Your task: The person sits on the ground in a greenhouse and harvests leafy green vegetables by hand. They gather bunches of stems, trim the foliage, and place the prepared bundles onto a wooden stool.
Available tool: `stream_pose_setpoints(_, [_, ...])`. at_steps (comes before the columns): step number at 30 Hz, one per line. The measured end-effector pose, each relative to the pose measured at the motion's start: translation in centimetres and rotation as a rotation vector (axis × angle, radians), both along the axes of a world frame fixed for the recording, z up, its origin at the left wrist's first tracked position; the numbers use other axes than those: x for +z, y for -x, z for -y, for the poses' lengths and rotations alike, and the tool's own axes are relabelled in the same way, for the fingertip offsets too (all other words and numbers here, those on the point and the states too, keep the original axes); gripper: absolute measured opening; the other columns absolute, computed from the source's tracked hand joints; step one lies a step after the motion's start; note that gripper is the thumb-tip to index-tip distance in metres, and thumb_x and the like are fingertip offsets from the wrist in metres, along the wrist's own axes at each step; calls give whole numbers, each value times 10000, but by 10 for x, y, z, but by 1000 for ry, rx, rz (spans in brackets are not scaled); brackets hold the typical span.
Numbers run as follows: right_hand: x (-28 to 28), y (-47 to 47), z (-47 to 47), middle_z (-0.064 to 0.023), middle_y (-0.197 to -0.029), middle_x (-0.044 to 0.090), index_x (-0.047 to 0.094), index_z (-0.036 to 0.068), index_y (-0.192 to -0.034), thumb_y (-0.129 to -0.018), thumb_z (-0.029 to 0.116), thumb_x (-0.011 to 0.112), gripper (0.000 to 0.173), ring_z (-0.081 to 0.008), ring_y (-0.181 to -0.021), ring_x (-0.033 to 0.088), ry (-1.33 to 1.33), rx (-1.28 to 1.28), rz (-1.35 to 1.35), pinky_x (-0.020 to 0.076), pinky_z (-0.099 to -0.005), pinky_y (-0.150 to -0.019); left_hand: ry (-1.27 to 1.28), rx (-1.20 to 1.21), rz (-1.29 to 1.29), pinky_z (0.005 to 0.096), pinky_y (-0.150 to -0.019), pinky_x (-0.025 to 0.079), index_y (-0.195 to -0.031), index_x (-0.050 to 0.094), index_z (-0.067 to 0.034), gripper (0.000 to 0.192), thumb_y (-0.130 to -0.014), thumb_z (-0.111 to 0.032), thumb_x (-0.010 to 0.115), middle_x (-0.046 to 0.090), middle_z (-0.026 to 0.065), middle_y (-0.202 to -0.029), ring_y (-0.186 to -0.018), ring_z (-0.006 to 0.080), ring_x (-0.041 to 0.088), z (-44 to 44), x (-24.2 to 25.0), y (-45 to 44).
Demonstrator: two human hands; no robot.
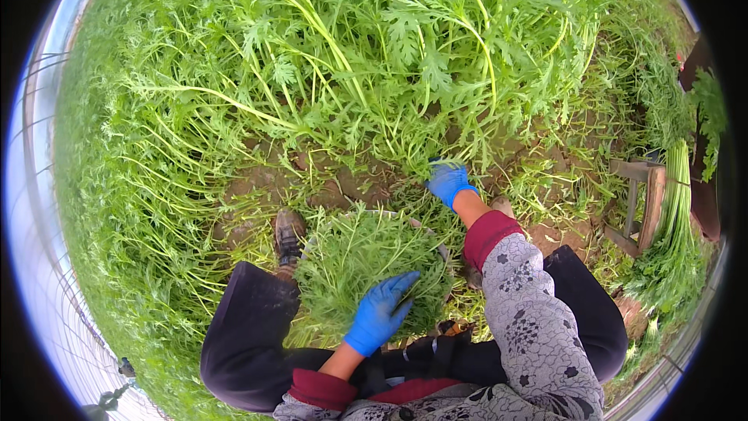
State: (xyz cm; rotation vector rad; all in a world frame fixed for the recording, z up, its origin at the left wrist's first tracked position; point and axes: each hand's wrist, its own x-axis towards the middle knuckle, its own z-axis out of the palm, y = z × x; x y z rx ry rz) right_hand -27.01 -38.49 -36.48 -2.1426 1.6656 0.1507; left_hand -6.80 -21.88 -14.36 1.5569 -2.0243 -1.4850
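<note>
My left hand (pixel 380 313), in a blue glove, rests over the leafy green stems (pixel 362 263) heaped in a round container (pixel 438 240) between my knees. Its fingers point up and right; whether they grip any stems cannot be told. My right hand (pixel 449 182), gloved in blue too, reaches down to the base of the standing leafy plants (pixel 409 134). Its fingertips are partly hidden among leaves, so what it holds does not show. Leaves cover most of the container, with part of its pale rim visible.
A wooden stool or frame (pixel 648 204) stands at the right beside a tied bundle of long green stems (pixel 675 187). Cut stems litter the brown soil (pixel 257 187). Dense plants (pixel 146 187) spread left and ahead. My shoe (pixel 289 237) is left of the container.
</note>
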Motion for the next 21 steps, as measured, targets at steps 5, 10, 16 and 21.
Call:
stream_pose_setpoints(5, [49, 47, -60, -120, -763, 681, 686, 64, -742, -715, 142, 615, 109, -299, -687, 687, -128, 374, 14, 531, -391, -562, 96, -104, 36, 409, -963, 438, -1394, 453, -120, 569, -848, -131, 615, 539, 128, -1319, -1129, 328, 539, 10, 17, 7])
stream_pose_setpoints(10, [120, 110, -89, -108, -764, 636, 637, 69, -794, -650, 112, 631, 150, -296, -639, 656, -239, 868, -48, 506, -396, -545, 355, -406, 236, 361, -899, 479, -1315, 533, -65, 510, -811, -103, 595, 549, 122, -1302, -1121, 262, 561, 24, 98, 4])
stream_pose_setpoints(16, [91, 59, -11, -148, -900, 611, 602, 64, -1000, -705, 36, 599, 297, -304, -677, 658, 48, 364, -58, 514, -424, -549, 427, -663, 302, 351, -903, 481, -1308, 530, 1, 606, -825, -363, 571, 568, 165, -1255, -1100, 263, 573, 53, 167, -27])
stream_pose_setpoints(21, [51, -39, 63, -189, -867, 679, 427, 32, -1345, -748, -15, 560, 614, -335, -754, 682, -116, 265, 37, 539, -446, -606, 511, -780, 364, 366, -934, 467, -1318, 527, -9, 499, -899, -279, 505, 559, 154, -1291, -1142, 266, 558, 52, 162, -22])
